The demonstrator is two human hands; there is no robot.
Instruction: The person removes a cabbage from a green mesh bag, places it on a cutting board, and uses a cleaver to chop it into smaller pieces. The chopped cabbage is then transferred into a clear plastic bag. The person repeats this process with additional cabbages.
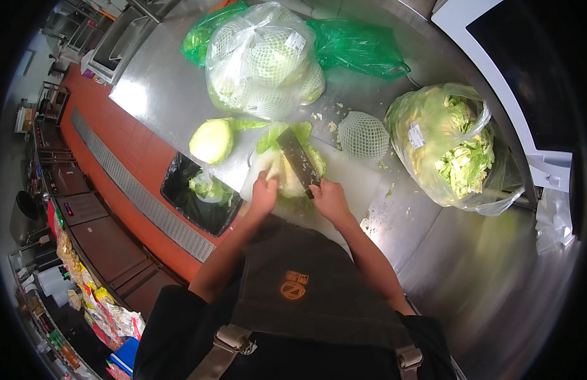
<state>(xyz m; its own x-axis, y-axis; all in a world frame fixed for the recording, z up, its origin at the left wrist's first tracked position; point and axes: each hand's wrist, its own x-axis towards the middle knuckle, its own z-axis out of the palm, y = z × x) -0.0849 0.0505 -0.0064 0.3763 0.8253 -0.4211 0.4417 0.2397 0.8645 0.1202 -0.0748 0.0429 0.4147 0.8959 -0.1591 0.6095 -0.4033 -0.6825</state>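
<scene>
A cabbage (289, 179) rests on the white cutting board (353, 183), with loose green outer leaves (269, 137) at its far side. My left hand (265, 192) grips the cabbage's near-left side, its fingers on a pale outer part. In my right hand (330, 199) is the handle of a dark-bladed cleaver (298, 159). The blade slants over the cabbage's right part, with small bits stuck to it. I cannot tell whether its edge is in the cabbage. Left of the board sits a trimmed cabbage (211, 141).
Beyond the board stands a clear bag of net-wrapped cabbages (265, 61), beside green plastic bags (357, 47). An empty foam net (364, 137) and a bag of cut leaves (440, 147) lie right. A lined bin (179, 190) stands below the steel table's (156, 71) left edge.
</scene>
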